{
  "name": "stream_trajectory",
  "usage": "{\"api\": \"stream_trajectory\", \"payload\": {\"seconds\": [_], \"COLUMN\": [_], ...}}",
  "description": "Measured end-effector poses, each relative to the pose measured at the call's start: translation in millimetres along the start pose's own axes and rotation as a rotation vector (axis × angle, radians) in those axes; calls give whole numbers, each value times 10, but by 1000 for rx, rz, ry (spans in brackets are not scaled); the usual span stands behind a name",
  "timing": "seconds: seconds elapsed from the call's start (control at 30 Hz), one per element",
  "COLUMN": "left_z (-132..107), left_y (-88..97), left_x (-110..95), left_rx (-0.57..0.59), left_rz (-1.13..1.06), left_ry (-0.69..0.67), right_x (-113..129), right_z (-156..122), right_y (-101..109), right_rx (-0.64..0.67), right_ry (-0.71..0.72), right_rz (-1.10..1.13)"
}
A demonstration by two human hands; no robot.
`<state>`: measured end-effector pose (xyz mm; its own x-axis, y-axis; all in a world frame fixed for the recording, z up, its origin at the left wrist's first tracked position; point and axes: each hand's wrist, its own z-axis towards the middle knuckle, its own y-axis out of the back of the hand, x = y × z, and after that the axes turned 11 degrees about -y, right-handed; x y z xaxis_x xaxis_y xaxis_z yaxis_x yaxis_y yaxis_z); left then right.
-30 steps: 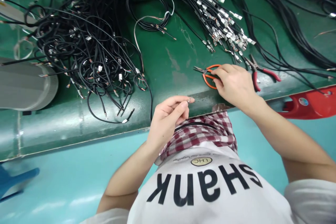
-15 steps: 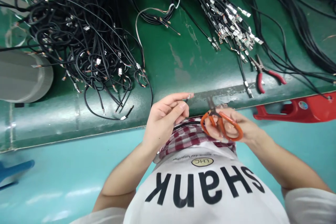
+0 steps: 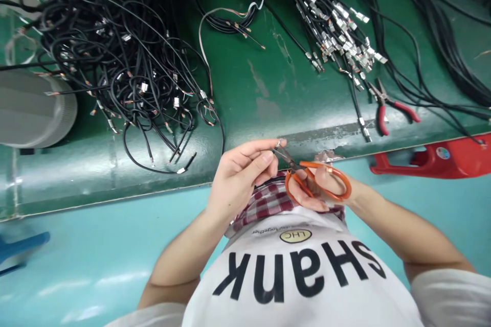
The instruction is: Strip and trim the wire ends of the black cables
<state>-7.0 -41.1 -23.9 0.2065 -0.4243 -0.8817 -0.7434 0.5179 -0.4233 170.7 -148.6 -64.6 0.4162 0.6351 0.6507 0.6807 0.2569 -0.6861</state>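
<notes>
My left hand (image 3: 245,166) pinches a black cable close to its stripped end (image 3: 279,144), where a small silvery bit shows at the fingertips. The rest of that cable is mostly hidden behind the hand. My right hand (image 3: 320,184) holds orange-handled scissors (image 3: 330,195), with fingers through the loops. The blades point up and left and reach the cable end at my left fingertips. Whether they touch the wires I cannot tell. Both hands are at the front edge of the green table (image 3: 245,92).
A tangled heap of black cables (image 3: 126,61) lies at left beside a grey tub (image 3: 34,110). Cables with silvery metal ends (image 3: 341,30) lie at back right. Red-handled pliers (image 3: 383,104) rest near the edge, above a red plastic stool (image 3: 452,158).
My right hand has turned the scissors and moved them left, so the blades now meet the cable end. My left hand has barely moved.
</notes>
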Motion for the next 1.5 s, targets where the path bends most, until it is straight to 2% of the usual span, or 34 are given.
{"api": "stream_trajectory", "payload": {"seconds": [0.2,0.43,0.83,1.5], "left_z": [14,6,-15,-5], "left_y": [-4,4,-18,-9], "left_x": [2,48,67,88], "left_rx": [-8,-5,-26,-37], "left_rz": [-16,35,127,146], "left_ry": [6,-58,-140,-125], "right_x": [44,138,81,111], "right_z": [-24,-78,-55,-44], "right_y": [-19,-43,-135,-131], "right_rx": [-29,-49,-68,-86], "right_ry": [31,-29,36,56], "right_rz": [-31,-46,1,-9]}}
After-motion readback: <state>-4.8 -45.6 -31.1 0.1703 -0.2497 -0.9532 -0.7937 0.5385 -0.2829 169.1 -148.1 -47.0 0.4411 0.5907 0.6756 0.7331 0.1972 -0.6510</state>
